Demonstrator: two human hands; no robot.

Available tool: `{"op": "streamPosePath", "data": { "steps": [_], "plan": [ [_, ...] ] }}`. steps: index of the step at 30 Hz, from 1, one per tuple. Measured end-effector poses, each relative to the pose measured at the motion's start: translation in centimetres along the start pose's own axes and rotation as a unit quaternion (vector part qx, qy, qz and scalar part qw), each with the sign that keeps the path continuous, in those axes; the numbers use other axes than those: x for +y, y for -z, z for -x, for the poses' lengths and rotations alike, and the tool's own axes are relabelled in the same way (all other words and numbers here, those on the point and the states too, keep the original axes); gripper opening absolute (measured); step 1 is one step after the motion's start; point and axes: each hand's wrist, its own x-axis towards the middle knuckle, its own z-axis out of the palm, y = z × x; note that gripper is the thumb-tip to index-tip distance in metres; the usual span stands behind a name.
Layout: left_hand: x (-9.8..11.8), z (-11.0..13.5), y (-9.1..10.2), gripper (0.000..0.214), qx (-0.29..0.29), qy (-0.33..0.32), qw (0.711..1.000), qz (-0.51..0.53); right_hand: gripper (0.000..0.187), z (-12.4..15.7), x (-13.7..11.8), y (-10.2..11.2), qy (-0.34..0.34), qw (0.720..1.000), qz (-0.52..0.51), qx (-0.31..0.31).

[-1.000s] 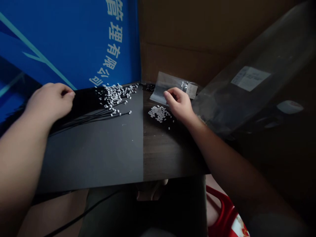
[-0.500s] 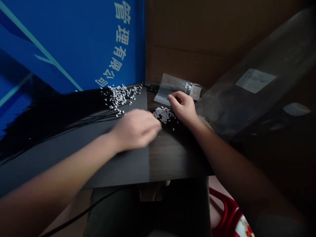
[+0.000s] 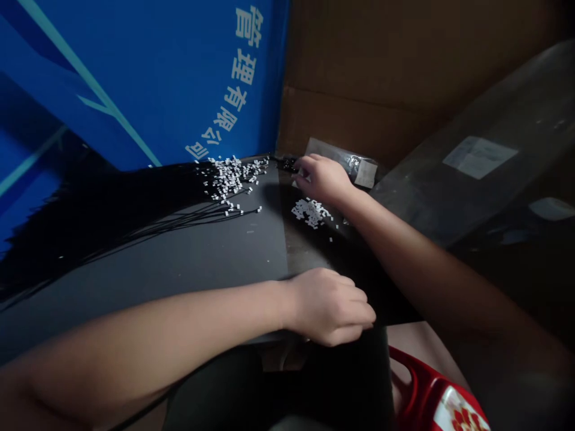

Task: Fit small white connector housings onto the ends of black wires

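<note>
the left hand is loosely closed, fingers curled, above the front edge of the worktop; whether anything is inside it, i cannot tell. the right hand is out near the back edge, thumb and forefinger bent toward each other beside the small black parts, and i cannot tell if they grip one. just in front of it lies a loose pile of white pieces. a clear bag lies behind that hand. to the left, black wires with white tips lie along the back edge, in front of the blue panel
</note>
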Motion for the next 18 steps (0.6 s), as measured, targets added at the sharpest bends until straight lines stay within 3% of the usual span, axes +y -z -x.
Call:
{"op": "streamPosePath", "data": {
  "steps": [3, 7, 12, 18],
  "plan": [
    [-0.1, -0.3, -0.2, 0.02, -0.034, -0.006, 0.999, 0.011, 0.031, -3.6, 0.1, -1.6, 0.0, 0.993, 0.109, -0.043],
    [-0.6, -0.4, 0.0, 0.022, -0.077, 0.019, 0.996, 0.031, 0.029, -6.5, 0.6, -3.9, -0.002, 0.987, 0.145, -0.069],
    [-0.7, -0.7, 0.3, 0.025, -0.116, 0.031, 0.992, 0.041, 0.031, -6.7, 0.9, -5.3, -0.01, 0.988, 0.149, -0.048],
    [-0.7, -0.9, 0.4, 0.023, -0.124, 0.038, 0.99, 0.046, 0.036, -6.1, 1.0, -5.5, -0.025, 0.989, 0.142, -0.032]
  ]
}}
